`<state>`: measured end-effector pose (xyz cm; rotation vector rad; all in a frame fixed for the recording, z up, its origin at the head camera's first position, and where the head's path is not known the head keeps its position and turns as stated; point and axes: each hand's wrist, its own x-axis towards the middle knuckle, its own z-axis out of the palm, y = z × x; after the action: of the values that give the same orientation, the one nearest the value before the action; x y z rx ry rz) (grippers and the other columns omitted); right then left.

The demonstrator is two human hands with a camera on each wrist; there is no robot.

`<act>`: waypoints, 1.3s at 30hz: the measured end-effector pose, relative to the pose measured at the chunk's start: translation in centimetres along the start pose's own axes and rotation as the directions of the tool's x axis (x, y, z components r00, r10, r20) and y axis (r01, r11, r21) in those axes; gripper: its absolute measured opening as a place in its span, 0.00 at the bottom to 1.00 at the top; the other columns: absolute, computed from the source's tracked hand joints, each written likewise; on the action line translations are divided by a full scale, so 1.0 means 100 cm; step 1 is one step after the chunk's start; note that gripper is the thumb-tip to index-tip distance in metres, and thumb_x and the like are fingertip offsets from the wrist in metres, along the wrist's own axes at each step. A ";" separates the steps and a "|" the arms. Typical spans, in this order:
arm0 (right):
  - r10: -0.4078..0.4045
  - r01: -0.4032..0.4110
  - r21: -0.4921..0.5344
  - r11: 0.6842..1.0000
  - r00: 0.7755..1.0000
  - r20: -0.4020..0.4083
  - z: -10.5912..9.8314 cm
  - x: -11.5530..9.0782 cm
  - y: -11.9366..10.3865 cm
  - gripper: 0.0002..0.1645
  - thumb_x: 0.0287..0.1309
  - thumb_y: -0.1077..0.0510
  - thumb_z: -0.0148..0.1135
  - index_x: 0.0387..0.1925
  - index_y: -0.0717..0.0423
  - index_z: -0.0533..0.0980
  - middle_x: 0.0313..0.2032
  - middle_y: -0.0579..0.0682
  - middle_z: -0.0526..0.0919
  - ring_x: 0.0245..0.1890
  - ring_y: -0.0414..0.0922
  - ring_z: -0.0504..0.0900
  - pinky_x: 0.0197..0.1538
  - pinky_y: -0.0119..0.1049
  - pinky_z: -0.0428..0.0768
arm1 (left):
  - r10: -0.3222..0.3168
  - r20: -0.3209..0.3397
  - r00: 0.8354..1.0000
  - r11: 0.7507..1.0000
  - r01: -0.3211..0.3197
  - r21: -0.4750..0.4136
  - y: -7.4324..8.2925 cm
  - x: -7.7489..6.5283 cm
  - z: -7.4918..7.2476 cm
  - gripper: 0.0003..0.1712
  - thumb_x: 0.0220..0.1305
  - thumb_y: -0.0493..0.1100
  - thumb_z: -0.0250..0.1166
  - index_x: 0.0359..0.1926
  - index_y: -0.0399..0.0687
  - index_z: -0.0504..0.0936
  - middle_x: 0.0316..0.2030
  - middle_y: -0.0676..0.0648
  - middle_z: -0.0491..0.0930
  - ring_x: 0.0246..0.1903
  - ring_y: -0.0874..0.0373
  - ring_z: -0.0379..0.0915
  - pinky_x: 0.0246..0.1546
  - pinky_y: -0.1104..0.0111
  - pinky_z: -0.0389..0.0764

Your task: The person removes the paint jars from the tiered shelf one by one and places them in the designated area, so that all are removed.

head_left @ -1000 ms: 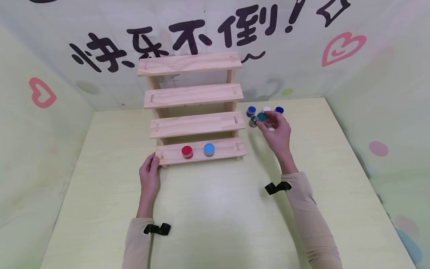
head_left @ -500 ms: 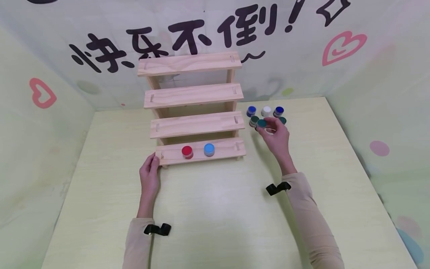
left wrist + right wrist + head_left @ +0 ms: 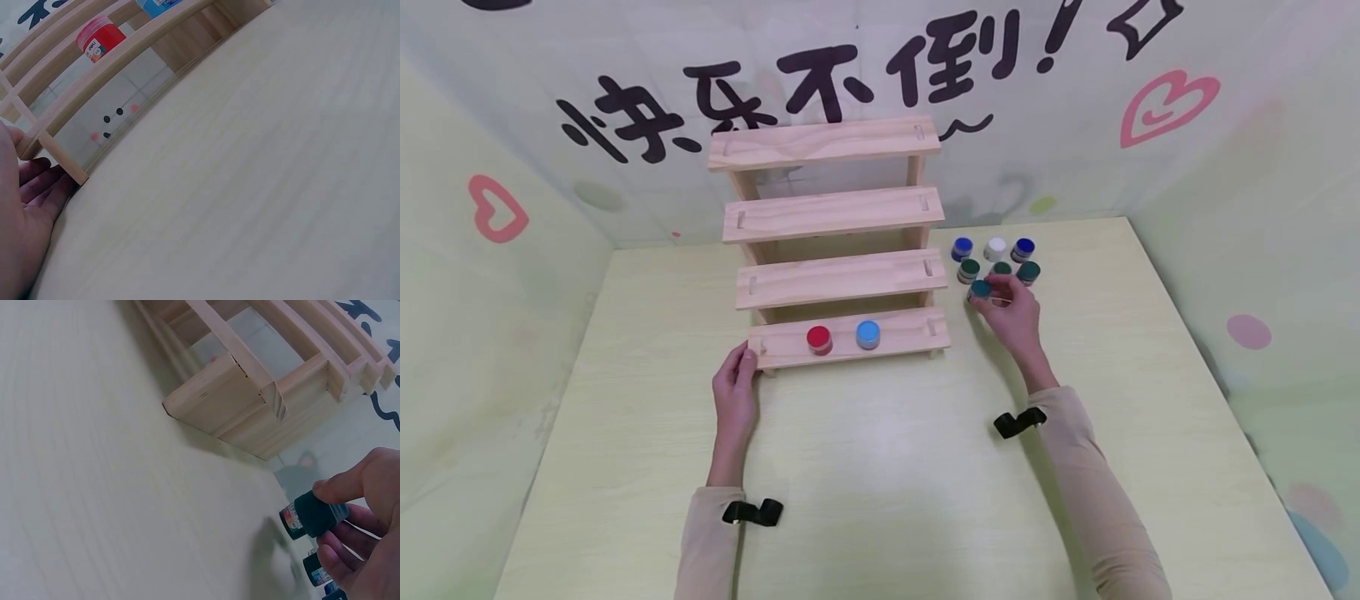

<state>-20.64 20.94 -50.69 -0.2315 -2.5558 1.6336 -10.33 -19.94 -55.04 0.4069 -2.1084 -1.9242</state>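
Observation:
My right hand (image 3: 1013,318) pinches a dark teal paint jar (image 3: 980,290) between thumb and fingers, just right of the wooden tiered rack (image 3: 842,272). In the right wrist view that paint jar (image 3: 312,514) is tilted and appears raised off the table. At the rack's lower left corner, my left hand (image 3: 734,392) holds the end of the bottom shelf. Its thumb lies on top and its fingers (image 3: 39,181) reach beneath, by the leg. A red paint jar (image 3: 819,339) and a light blue paint jar (image 3: 868,335) stand on the bottom shelf.
Behind my right hand several more jars stand on the table (image 3: 865,483): a blue jar (image 3: 962,248), a white jar (image 3: 995,248), a dark blue jar (image 3: 1022,249) and green ones, including a green jar (image 3: 968,270). A printed backdrop (image 3: 1060,158) rises behind the rack.
My right hand has drawn the teal jar slightly towards me, away from the other jars, which show more fully now. The left hand keeps its place on the rack.

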 end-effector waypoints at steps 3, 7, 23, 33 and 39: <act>0.008 -0.008 -0.019 1.000 1.000 0.009 0.003 0.001 0.004 0.27 0.59 0.61 0.71 0.58 0.65 0.75 0.55 0.63 0.82 0.55 0.55 0.80 0.62 0.45 0.80 | 0.003 0.000 1.000 1.000 -0.003 -0.002 0.000 0.000 0.000 0.26 0.80 0.47 0.51 0.66 0.32 0.74 0.61 0.33 0.76 0.53 0.70 0.74 0.55 0.85 0.74; 0.004 -0.004 -0.035 0.999 1.000 0.013 0.006 0.002 0.009 0.26 0.58 0.62 0.71 0.57 0.65 0.76 0.53 0.63 0.83 0.53 0.55 0.81 0.58 0.42 0.81 | 0.004 0.003 1.000 1.000 -0.004 -0.001 -0.001 0.001 0.000 0.26 0.80 0.47 0.51 0.66 0.32 0.74 0.62 0.34 0.76 0.53 0.71 0.73 0.55 0.86 0.73; -0.021 0.021 -0.067 0.998 1.000 0.002 0.010 0.001 0.016 0.25 0.58 0.63 0.71 0.56 0.65 0.76 0.51 0.63 0.83 0.51 0.54 0.82 0.51 0.30 0.80 | 0.022 0.008 1.000 1.000 -0.022 0.005 -0.001 0.000 -0.001 0.26 0.80 0.47 0.51 0.66 0.31 0.73 0.62 0.32 0.76 0.52 0.72 0.74 0.55 0.86 0.73; -0.050 0.050 -0.005 0.999 0.999 -0.012 0.002 -0.004 0.001 0.25 0.59 0.64 0.71 0.56 0.67 0.76 0.55 0.64 0.82 0.55 0.57 0.81 0.63 0.49 0.80 | 0.006 0.001 1.000 1.000 -0.006 -0.017 -0.001 0.000 -0.001 0.25 0.80 0.45 0.51 0.65 0.30 0.74 0.61 0.32 0.76 0.51 0.73 0.75 0.54 0.85 0.75; -0.104 0.104 0.023 0.994 0.994 -0.019 -0.005 -0.012 -0.013 0.25 0.59 0.64 0.71 0.56 0.66 0.76 0.55 0.63 0.82 0.55 0.56 0.81 0.63 0.50 0.80 | -0.004 0.000 1.000 1.000 0.004 -0.010 0.000 0.000 -0.001 0.26 0.80 0.46 0.51 0.66 0.30 0.73 0.61 0.32 0.76 0.51 0.73 0.74 0.54 0.86 0.74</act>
<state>-19.47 20.60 -49.33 -0.1087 -2.4885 1.6165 -10.26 -20.06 -55.03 0.4097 -2.0992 -1.9362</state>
